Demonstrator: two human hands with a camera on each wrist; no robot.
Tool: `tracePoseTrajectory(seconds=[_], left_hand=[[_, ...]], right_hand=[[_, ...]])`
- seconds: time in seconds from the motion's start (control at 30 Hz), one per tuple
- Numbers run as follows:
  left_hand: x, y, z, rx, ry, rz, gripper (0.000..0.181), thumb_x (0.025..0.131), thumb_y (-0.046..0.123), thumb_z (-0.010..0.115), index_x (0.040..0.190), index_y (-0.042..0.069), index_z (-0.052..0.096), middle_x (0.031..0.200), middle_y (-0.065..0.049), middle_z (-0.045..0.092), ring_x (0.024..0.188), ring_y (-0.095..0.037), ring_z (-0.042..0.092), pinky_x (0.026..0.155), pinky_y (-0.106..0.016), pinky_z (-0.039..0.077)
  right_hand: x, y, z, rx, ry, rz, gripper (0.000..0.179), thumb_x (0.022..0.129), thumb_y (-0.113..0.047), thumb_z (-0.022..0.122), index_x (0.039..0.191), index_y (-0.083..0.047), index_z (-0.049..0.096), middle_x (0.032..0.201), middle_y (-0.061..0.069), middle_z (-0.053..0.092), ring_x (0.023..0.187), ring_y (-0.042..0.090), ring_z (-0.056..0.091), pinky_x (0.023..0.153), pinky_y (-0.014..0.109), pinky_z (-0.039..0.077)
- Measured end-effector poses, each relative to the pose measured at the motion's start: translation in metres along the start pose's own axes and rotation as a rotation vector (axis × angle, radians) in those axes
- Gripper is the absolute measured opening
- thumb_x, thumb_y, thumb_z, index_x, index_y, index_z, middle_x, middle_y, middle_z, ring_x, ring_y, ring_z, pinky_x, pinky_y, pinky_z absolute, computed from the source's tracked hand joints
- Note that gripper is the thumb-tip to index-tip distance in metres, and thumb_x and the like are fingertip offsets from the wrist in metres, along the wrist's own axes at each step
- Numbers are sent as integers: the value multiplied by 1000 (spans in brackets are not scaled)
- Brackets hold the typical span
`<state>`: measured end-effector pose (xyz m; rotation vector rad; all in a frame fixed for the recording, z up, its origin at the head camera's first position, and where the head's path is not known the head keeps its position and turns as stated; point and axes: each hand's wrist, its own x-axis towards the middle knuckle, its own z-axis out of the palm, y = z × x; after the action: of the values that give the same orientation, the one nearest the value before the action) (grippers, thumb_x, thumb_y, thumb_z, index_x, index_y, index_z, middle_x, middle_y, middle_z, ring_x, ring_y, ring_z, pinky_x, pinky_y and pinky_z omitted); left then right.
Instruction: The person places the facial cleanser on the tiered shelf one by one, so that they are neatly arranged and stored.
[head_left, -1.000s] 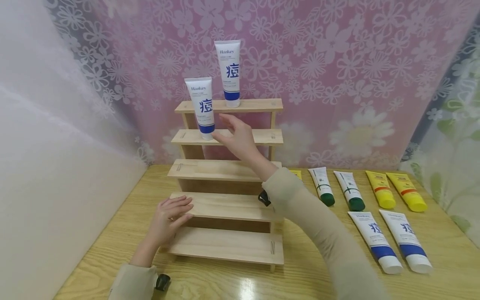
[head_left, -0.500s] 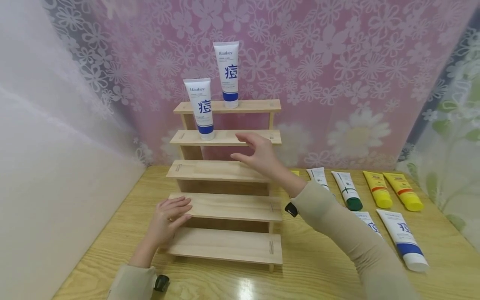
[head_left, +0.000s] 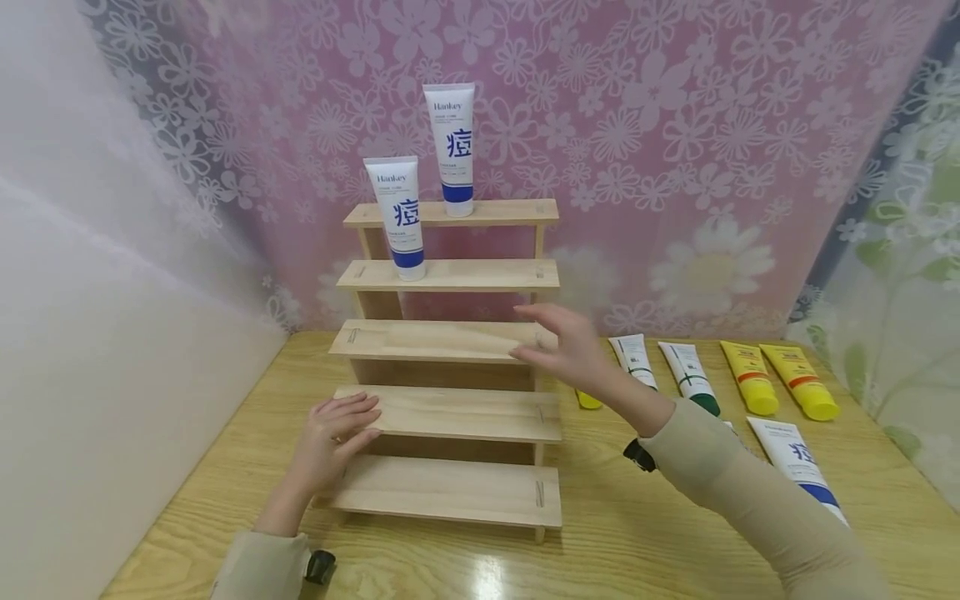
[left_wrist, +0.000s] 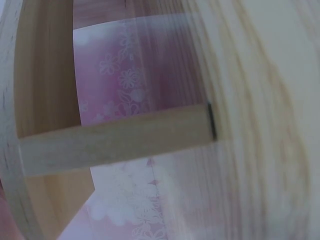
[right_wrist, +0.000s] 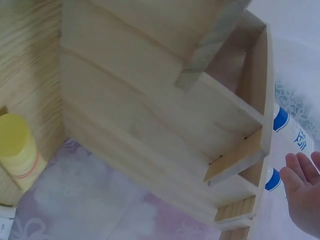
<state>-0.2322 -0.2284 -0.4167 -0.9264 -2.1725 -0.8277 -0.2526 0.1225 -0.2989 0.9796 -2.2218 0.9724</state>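
Fingers, head view: thumb and fingers point(head_left: 546, 314) of the right hand point(head_left: 573, 354) parted, a bare gap between.
Right hand, place: by the right end of the middle shelf point(head_left: 435, 340); contact cannot be told.
Left hand point(head_left: 330, 437): fingers laid out, resting on the left end of the second shelf from the bottom point(head_left: 457, 412).
Rack point(head_left: 442, 492): pale wood, five stepped shelves, standing on the counter point(head_left: 420, 575).
Upper tube point(head_left: 450, 142): white, blue band, marked Hankey; upright, cap down, about mid top shelf point(head_left: 513, 210).
Lower tube point(head_left: 396, 212): same print; upright, cap down, left of centre, one shelf below.
Counter, right of rack: two white-and-green tubes point(head_left: 633, 360), paired yellow tubes point(head_left: 750, 379), a white-and-blue tube point(head_left: 795, 458) partly behind the sleeve point(head_left: 720, 467).
Backdrop point(head_left: 615, 183): pink, white flowers.
Left wrist view: close wooden boards, crossbar point(left_wrist: 120, 140), backdrop beyond.
Right wrist view: rack side, tilted in frame; blue-banded tube ends at right edge; right hand lower right, fingers extended; yellow tube far left.
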Motion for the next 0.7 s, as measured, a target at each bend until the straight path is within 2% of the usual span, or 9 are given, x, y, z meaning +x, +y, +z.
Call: tracePoseTrajectory(seconds=[0.13, 0.27, 0.5, 0.7], left_hand=[[1, 0, 0, 4, -2, 11, 26, 68, 11, 73, 93, 5, 68, 106, -9, 63, 103, -25, 54, 88, -53, 28], [2, 1, 0, 3, 3, 14, 26, 68, 10, 73, 93, 4, 69, 105, -10, 63, 102, -25, 54, 87, -53, 28], [2, 4, -2, -1, 0, -12, 27, 66, 9, 74, 93, 5, 69, 104, -10, 63, 103, -23, 54, 89, -52, 27], [1, 3, -2, -6, -4, -17, 28, 66, 8, 74, 93, 5, 69, 105, -9, 63, 104, -22, 54, 89, -53, 27]], right_hand=[[-15, 4, -8, -70, 4, -12, 48, 70, -11, 76, 112, 3, 57, 109, 14, 59, 102, 28, 54, 81, 41, 44], [-31, 8, -16, -127, -4, 11, 51, 67, -12, 77, 111, 4, 57, 108, 16, 59, 100, 30, 54, 80, 44, 44], [-55, 21, -24, -176, 8, 3, 51, 65, -11, 79, 109, 3, 58, 106, 15, 60, 97, 30, 56, 77, 44, 45], [-76, 22, -34, -193, -37, 98, 49, 66, -10, 77, 110, 1, 58, 107, 16, 59, 100, 33, 53, 80, 47, 43]])
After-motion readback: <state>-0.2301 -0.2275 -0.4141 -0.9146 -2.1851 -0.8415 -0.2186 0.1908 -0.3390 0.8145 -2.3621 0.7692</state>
